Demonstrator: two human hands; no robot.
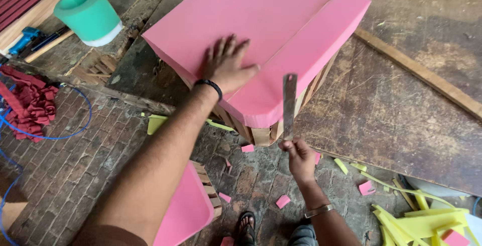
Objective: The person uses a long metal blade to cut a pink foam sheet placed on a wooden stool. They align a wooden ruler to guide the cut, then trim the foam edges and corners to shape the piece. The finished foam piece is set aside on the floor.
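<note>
We find a large pink foam slab [281, 20] lying on a wooden frame [261, 134] at the table [401, 105] edge. Our left hand [226, 65] presses flat and open on the foam; our right hand [298, 155] is closed around a metal blade [289, 103], held upright beside the foam's corner. We judge a steady, vertical blade essential. Foam offcuts [283, 201] litter the brick floor [65, 160].

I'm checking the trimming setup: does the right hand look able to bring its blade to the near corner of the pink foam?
Probably yes. The right hand holds the blade upright just before the pink foam corner, nothing between them; the left hand lies flat farther back.
</note>
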